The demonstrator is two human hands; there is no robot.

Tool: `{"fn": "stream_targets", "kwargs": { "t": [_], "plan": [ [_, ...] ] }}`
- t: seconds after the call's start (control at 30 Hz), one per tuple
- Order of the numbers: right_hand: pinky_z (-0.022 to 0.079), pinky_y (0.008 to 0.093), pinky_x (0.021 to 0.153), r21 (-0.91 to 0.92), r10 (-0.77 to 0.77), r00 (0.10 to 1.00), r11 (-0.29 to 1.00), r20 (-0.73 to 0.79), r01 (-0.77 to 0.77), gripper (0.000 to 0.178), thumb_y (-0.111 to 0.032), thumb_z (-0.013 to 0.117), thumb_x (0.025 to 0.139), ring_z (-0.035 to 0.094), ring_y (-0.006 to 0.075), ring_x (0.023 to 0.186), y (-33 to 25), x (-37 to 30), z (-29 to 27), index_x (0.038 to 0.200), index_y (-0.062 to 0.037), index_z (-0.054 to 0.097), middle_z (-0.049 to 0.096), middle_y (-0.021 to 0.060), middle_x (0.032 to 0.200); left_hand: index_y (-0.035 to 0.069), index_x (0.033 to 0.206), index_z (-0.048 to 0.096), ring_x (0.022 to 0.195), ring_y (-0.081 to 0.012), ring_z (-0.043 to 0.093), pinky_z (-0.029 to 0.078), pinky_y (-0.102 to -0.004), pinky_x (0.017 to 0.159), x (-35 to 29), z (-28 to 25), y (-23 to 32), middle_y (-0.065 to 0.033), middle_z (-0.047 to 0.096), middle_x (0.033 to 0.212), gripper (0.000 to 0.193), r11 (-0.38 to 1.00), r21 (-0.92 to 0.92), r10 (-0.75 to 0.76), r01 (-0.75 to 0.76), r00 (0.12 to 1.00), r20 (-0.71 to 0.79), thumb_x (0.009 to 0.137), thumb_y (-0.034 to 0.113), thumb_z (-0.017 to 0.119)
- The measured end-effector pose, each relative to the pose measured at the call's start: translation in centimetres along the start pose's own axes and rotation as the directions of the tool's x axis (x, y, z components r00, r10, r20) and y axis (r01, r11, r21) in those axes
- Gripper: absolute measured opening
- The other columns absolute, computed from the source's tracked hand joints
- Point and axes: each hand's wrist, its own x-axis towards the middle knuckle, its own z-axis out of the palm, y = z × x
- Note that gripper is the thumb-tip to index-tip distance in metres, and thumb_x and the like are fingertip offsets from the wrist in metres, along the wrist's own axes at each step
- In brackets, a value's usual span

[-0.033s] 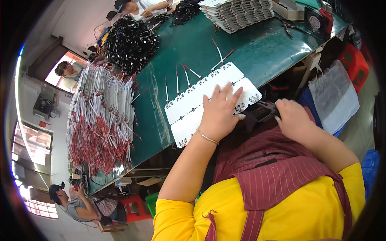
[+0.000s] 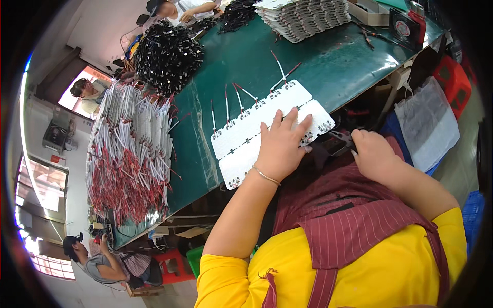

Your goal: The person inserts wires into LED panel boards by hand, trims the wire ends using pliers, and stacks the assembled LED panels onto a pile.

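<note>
White circuit-board panels [image 2: 239,163] lie joined side by side near the table's front edge, with small contacts along their edges. Short white wires with red ends [image 2: 239,98] stick out from the far edge. Flat on the near panel rests my left hand [image 2: 281,146], fingers spread, hiding part of it. My right hand [image 2: 374,151] is closed just beyond the panel's right corner. It grips what look like pliers [image 2: 341,136], their metal jaws pointing toward that corner and the handles mostly hidden by my palm.
On the green table [image 2: 231,56] stand a big pile of white-and-red wires [image 2: 128,154], a heap of black parts [image 2: 167,57] and stacked white boards [image 2: 305,20]. Another pair of pliers [image 2: 367,38] lies far right. Other people [image 2: 110,262] sit at left and across.
My left hand's fingers, blurred before, now lie still on the panel. The pliers' jaws show a little more clearly; both arms have barely moved.
</note>
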Motion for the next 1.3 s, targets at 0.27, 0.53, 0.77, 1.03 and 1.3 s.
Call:
{"fn": "stream_targets", "kwargs": {
  "t": [0.27, 0.53, 0.77, 1.03, 1.3],
  "plan": [
    [0.056, 0.0440, 0.077, -0.093, 0.001, 0.995, 0.996, 0.105, 0.009, 0.025, -0.003, 0.063, 0.082, 0.070, 0.0368, 0.088, 0.1, 2.4, 2.3, 0.104, 0.0036, 0.056, 0.068, 0.0225, 0.093, 0.028, 0.149, 0.050, 0.141, -0.0452, 0.044, 0.041, -0.0682, 0.103, 0.0, 0.5, 1.2, -0.0144, 0.046, 0.154, 0.072, 0.993, 0.114, 0.037, -0.038, 0.999, 0.012, 0.083, 0.018, 0.076],
    [0.052, 0.0478, 0.087, -0.021, -0.002, 1.000, 1.000, -0.007, 0.001, 0.028, -0.014, 0.070, 0.083, 0.065, 0.0387, 0.095, 3.0, -0.4, 2.0, 0.103, -0.0007, 0.055, 0.066, 0.0199, 0.098, 0.027, 0.150, 0.048, 0.144, -0.0463, 0.039, 0.036, -0.0684, 0.109, -0.6, -0.2, -0.2, -0.0168, 0.040, 0.158, 0.077, 1.000, -0.006, 0.013, -0.013, 0.998, 0.069, 0.080, 0.026, 0.080],
    [0.050, 0.0491, 0.091, -0.034, 0.108, 0.994, 0.994, -0.031, -0.109, 0.034, -0.016, 0.074, 0.083, 0.062, 0.0395, 0.102, 6.2, -1.5, 1.1, 0.107, -0.0008, 0.054, 0.062, 0.0196, 0.105, 0.016, 0.155, 0.041, 0.151, -0.0436, 0.029, 0.028, -0.0578, 0.120, -4.3, -4.1, -2.4, -0.0162, 0.033, 0.164, 0.101, 0.999, -0.007, 0.042, -0.042, 0.999, 0.013, 0.069, 0.030, 0.090],
    [0.050, 0.0492, 0.089, 0.003, 0.129, 0.990, 0.992, 0.051, -0.129, 0.035, -0.018, 0.074, 0.083, 0.061, 0.0411, 0.100, 6.8, -2.8, 4.8, 0.108, -0.0012, 0.055, 0.062, 0.0207, 0.104, 0.013, 0.148, 0.052, 0.139, -0.0400, 0.048, 0.041, -0.0496, 0.113, -7.7, -5.4, -4.1, -0.0173, 0.049, 0.153, 0.075, 0.999, 0.032, -0.008, 0.007, 0.999, 0.049, 0.079, -0.015, 0.057],
    [0.051, 0.0466, 0.087, -0.083, 0.052, 0.989, 0.996, 0.137, -0.041, 0.033, -0.018, 0.076, 0.079, 0.063, 0.0364, 0.101, 4.9, -3.8, 6.7, 0.104, -0.0037, 0.060, 0.064, 0.0171, 0.102, 0.010, 0.140, 0.061, 0.128, -0.0363, 0.059, 0.047, -0.0434, 0.108, -3.8, -11.6, -5.4, -0.0171, 0.062, 0.138, 0.065, 0.955, 0.292, 0.081, 0.058, 0.893, -0.443, 0.082, -0.016, 0.050]
  ]
}}
